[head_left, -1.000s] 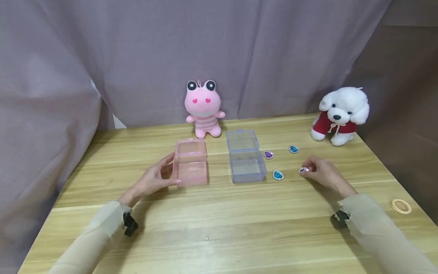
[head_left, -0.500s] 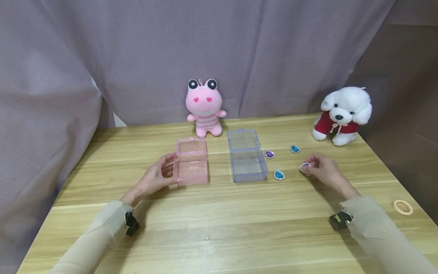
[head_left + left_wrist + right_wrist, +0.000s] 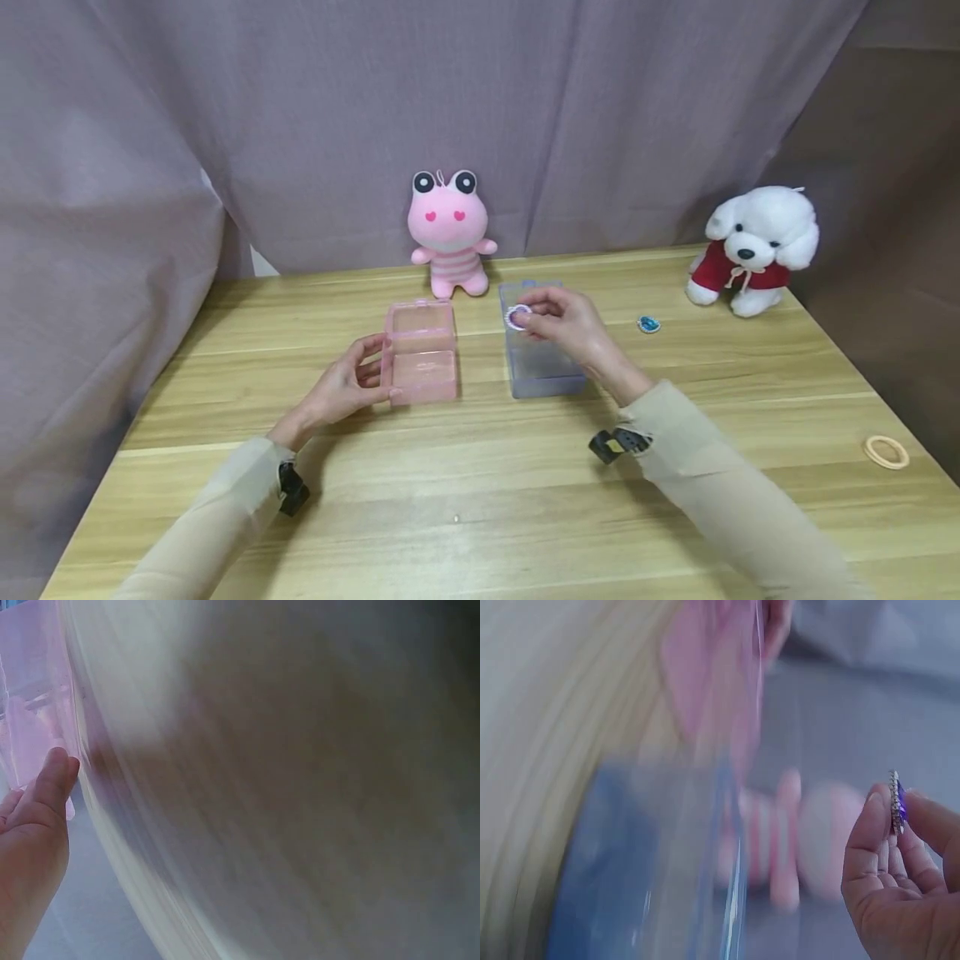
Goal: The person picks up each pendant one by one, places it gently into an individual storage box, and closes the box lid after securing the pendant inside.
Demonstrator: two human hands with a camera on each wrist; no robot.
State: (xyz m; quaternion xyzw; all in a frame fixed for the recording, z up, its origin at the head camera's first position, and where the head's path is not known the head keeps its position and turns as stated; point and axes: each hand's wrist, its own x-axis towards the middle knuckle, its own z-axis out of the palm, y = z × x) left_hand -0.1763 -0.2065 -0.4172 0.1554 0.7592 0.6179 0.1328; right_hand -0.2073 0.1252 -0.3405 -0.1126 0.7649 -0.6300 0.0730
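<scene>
My left hand (image 3: 341,387) holds the left side of an open pink clear plastic box (image 3: 424,392), thumb at the front corner and fingers at the back. In the left wrist view its fingertips touch the pink wall. Over the open blue-violet clear box (image 3: 547,387), my right hand (image 3: 566,329) pinches a purple gem (image 3: 518,317) with a white beaded rim. The right wrist view shows this purple gem (image 3: 898,804) edge-on between thumb and fingers. One blue gem (image 3: 648,324) lies on the table to the right. My right hand and arm hide the area just right of the blue-violet box.
A pink plush toy (image 3: 448,233) sits behind the boxes against the grey curtain (image 3: 360,125). At the back right corner stands a white plush dog (image 3: 753,250) in red. A pale ring (image 3: 887,452) lies near the right edge of the wooden table (image 3: 450,467).
My right hand has lifted the purple gem and carried it left, over the blue-violet box. Its arm now covers where another purple and a blue gem lay. The left hand stays on the pink box.
</scene>
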